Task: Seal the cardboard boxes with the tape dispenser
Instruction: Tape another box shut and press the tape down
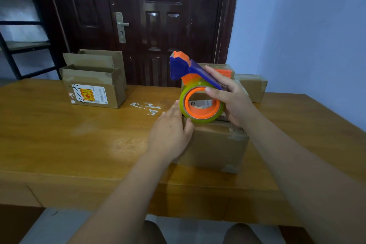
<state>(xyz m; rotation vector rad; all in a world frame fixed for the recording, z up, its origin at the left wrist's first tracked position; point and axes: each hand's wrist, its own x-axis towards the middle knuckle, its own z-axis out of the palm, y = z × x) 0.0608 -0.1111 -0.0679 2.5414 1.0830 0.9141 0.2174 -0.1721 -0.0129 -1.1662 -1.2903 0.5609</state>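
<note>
- The right hand (231, 99) is clamped on the tape dispenser (200, 114). Its thumb hooks into the orange hub and its fingers wrap the far side of the roll. A thumb braking the hub could stop the roll from turning, so the tape would stretch or snap.
- The dispenser sits just right of the frame's centre, with its roll touching the top of the cardboard box (213, 148) and its blue cutter head tilted up and away. Pulled along at that tilt, the tape may lift off instead of bedding down.
- The left hand (170, 132) lies flat on the box's left end, fingers straight and thumb over the top edge. I cannot tell whether a tape end is under the thumb. If none is, or the pressure is light, the start will likely peel loose as the roll travels.
- The box's near top edge looks frayed, so tape could bond poorly there.
- The box stands loose on the wooden table (79, 134), and a hard pull could slide it toward the boxes behind (253, 85).
- The open box (93, 89) at the upper left is not yet sealed.
</note>
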